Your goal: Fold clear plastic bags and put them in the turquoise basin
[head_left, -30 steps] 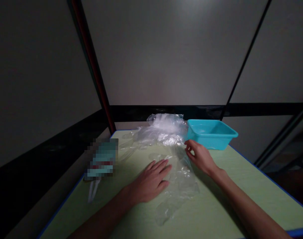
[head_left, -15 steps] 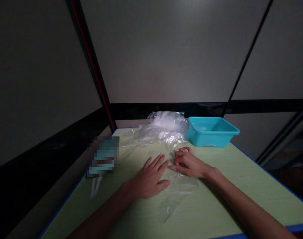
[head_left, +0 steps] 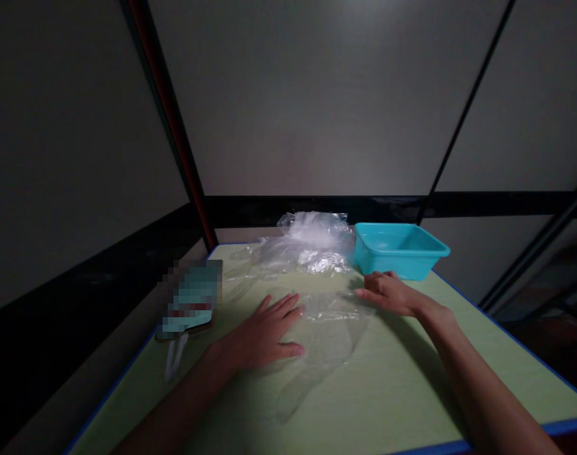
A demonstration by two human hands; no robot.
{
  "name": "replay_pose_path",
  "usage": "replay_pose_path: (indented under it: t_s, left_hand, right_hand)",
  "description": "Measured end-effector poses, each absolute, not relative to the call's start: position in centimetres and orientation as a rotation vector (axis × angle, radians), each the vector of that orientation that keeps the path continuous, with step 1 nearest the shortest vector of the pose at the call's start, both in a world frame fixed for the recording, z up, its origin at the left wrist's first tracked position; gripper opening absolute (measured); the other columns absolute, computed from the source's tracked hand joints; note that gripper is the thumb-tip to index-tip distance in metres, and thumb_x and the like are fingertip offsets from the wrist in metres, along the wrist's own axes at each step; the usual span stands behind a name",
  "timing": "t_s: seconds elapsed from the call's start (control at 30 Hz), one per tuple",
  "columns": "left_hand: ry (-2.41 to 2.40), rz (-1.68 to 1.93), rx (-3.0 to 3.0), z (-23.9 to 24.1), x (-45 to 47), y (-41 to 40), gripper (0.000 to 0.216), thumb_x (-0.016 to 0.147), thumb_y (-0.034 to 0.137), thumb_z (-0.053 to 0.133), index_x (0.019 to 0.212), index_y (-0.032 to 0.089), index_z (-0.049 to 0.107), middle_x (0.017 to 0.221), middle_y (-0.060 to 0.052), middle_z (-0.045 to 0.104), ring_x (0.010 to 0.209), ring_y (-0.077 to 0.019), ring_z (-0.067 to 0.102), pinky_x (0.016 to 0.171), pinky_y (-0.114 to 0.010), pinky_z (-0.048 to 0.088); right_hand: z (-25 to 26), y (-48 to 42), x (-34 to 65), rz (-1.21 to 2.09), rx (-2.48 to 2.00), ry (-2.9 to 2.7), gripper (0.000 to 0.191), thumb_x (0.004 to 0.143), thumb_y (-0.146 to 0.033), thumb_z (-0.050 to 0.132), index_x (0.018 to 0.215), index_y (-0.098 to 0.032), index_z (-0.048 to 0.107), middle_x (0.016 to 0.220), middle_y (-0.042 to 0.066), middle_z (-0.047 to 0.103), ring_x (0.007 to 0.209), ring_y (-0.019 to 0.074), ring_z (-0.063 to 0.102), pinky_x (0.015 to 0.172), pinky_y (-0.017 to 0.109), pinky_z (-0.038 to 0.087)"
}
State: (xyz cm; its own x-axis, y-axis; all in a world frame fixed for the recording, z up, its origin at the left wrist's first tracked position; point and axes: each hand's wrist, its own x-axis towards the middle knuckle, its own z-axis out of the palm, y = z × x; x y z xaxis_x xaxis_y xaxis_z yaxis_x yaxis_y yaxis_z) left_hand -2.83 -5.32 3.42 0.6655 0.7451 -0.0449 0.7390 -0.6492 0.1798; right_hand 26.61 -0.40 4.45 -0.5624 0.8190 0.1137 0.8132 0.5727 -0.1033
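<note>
A thin clear plastic piece [head_left: 330, 338] lies spread on the table, with a long rounded strip running down towards me on the left. I cannot tell whether it is a bag or a glove. My left hand [head_left: 269, 332] rests flat with fingers stretched, its fingertips and thumb at the left edge of the plastic. My right hand [head_left: 387, 294] is closed, its fingers curled and thumb pointing left at the upper right corner of the plastic; its fingertips are partly hidden. Beyond the hands is a crumpled heap of clear plastic [head_left: 311, 243].
A turquoise plastic basin [head_left: 397, 256] stands at the back right, just behind my right hand. At the left edge is a blurred-out flat object [head_left: 191, 303] with a pale strap. The light green table [head_left: 378, 392] has a blue rim; wall panels stand behind it.
My right hand has moved right, towards the basin, and the plastic is spread wider between the hands. My left hand has shifted slightly left, still flat. The view has turned slightly.
</note>
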Motion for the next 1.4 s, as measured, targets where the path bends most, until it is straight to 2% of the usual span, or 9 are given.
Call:
replay_pose_path:
  t_s: [0.13, 0.23, 0.33, 0.43, 0.63, 0.9, 1.03, 1.2, 1.4]
  left_hand:
    - [1.248, 0.126, 2.773, 3.7, -3.7, -4.8, 0.056, 0.072, 0.049, 0.056, 0.119, 0.021, 0.046, 0.135, -0.011, 0.036, 0.125, -0.0238, 0.029, 0.103, -0.046, 0.011]
    - [1.342, 0.31, 2.885, 4.0, -3.3, -4.6, 0.039, 0.077, 0.043, 0.053, 0.107, 0.019, 0.054, 0.125, -0.01, 0.048, 0.118, -0.0231, 0.039, 0.103, -0.045, 0.015]
    - [1.403, 0.534, 2.916, 3.9, -1.8, -4.7, 0.022, 0.082, 0.027, 0.047, 0.098, 0.016, 0.056, 0.112, -0.009, 0.056, 0.106, -0.0209, 0.049, 0.097, -0.038, 0.03]
    - [1.403, 0.571, 2.885, 3.3, -0.3, -5.0, 0.014, 0.08, 0.016, 0.044, 0.086, 0.017, 0.056, 0.092, -0.006, 0.061, 0.088, -0.019, 0.055, 0.082, -0.032, 0.042]
    - [1.392, 0.667, 2.765, 1.9, 0.5, -5.4, 0.016, 0.077, 0.014, 0.046, 0.091, 0.019, 0.052, 0.094, -0.005, 0.058, 0.091, -0.0195, 0.053, 0.083, -0.032, 0.042]
    - [1.57, 0.646, 2.631, -0.2, 0.1, -4.9, 0.044, 0.077, 0.025, 0.048, 0.118, 0.014, 0.037, 0.125, -0.014, 0.044, 0.117, -0.0245, 0.04, 0.098, -0.038, 0.033]
    - [1.594, 0.629, 2.609, -0.3, 0.1, -4.7, 0.057, 0.077, 0.027, 0.047, 0.127, 0.009, 0.026, 0.132, -0.02, 0.035, 0.124, -0.0263, 0.03, 0.1, -0.041, 0.029]
    - [1.647, 0.583, 2.599, -0.3, 0.2, -4.9, 0.067, 0.078, 0.03, 0.046, 0.132, 0.006, 0.013, 0.137, -0.022, 0.025, 0.128, -0.0273, 0.022, 0.102, -0.046, 0.022]
    - [1.734, 0.38, 2.613, 0.0, 0.2, -5.1, 0.066, 0.081, 0.037, 0.042, 0.132, 0.002, 0.02, 0.139, -0.02, 0.022, 0.128, -0.0275, 0.019, 0.102, -0.045, 0.02]
  right_hand:
    - [4.9, 0.0, 27.2, -0.135, -1.566, -2.47, 0.044, 0.087, -0.041, 0.035, 0.053, -0.018, 0.049, 0.061, 0.005, 0.053, 0.06, 0.0171, 0.05, 0.06, 0.03, 0.03]
    - [5.3, -0.3, 26.0, -0.204, -1.513, -2.372, 0.039, 0.088, -0.035, 0.034, 0.057, -0.017, 0.051, 0.065, 0.006, 0.052, 0.06, 0.016, 0.05, 0.056, 0.028, 0.03]
    - [5.4, -1.3, 23.7, -0.129, -1.337, -2.322, 0.031, 0.088, -0.027, 0.033, 0.065, -0.017, 0.051, 0.072, 0.005, 0.051, 0.065, 0.0151, 0.051, 0.059, 0.026, 0.034]
    - [5.0, -2.3, 21.5, 0.005, -1.156, -2.449, 0.022, 0.086, -0.021, 0.037, 0.07, -0.016, 0.052, 0.075, 0.005, 0.051, 0.07, 0.0146, 0.051, 0.064, 0.025, 0.036]
    - [3.2, -3.0, 19.6, 0.134, -0.926, -2.638, 0.013, 0.082, -0.014, 0.041, 0.078, -0.016, 0.054, 0.081, 0.006, 0.052, 0.078, 0.0166, 0.05, 0.07, 0.027, 0.039]
    - [1.1, -3.1, 18.1, 0.288, -0.933, -2.477, 0.023, 0.082, -0.013, 0.041, 0.102, -0.011, 0.053, 0.099, 0.011, 0.052, 0.097, 0.0184, 0.047, 0.087, 0.029, 0.038]
    - [0.7, -2.9, 18.1, 0.207, -1.008, -2.548, 0.035, 0.085, -0.02, 0.038, 0.117, -0.009, 0.047, 0.117, 0.014, 0.049, 0.113, 0.022, 0.039, 0.097, 0.035, 0.03]
    - [0.6, -2.3, 18.8, 0.196, -1.287, -2.619, 0.056, 0.087, -0.043, 0.032, 0.134, -0.013, 0.027, 0.139, 0.013, 0.027, 0.127, 0.0285, 0.02, 0.101, 0.046, 0.018]
    - [0.9, -2.4, 19.1, 0.246, -1.478, -2.591, 0.07, 0.083, -0.062, 0.02, 0.137, -0.017, 0.02, 0.142, 0.01, 0.015, 0.13, 0.0291, 0.01, 0.102, 0.05, 0.012]
